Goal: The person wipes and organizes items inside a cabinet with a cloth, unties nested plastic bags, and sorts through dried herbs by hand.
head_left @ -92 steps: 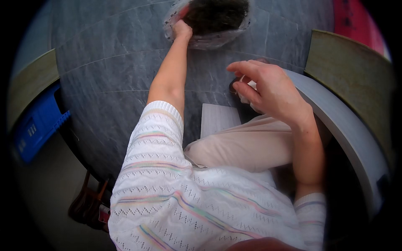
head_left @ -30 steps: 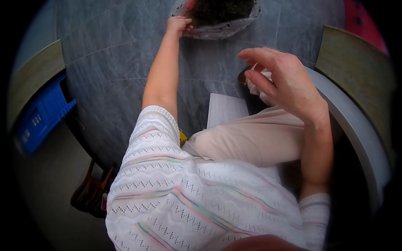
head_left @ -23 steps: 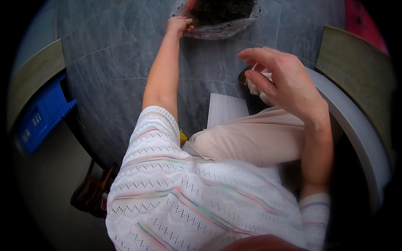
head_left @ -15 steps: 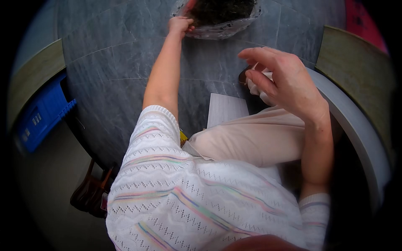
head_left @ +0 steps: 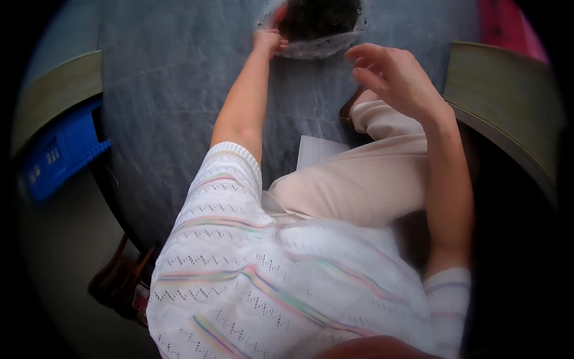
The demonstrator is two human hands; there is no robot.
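A clear plastic bag [head_left: 320, 49] lies on the grey floor at the top of the head view, its mouth wide. Inside it is a dark, tangled mass [head_left: 320, 18], perhaps dried leaves; its kind cannot be made out. With my arm stretched forward, my left hand [head_left: 270, 43] is closed on the bag's near left edge. My right hand [head_left: 397, 81] hovers apart from the bag, to its lower right, with the fingers loosely curved, the thumb away from them and nothing held.
My bent leg in beige trousers [head_left: 353, 185] lies below, beside a pale board [head_left: 320, 151] on the tiled floor [head_left: 179, 84]. A blue plastic crate [head_left: 63, 152] stands at the left, a dark wooden piece [head_left: 119, 281] lower down. Something pink [head_left: 514, 27] is at the upper right.
My right hand has moved forward and up, closer to the bag. My left hand keeps its hold on the bag's edge, while the whole view has shifted slightly.
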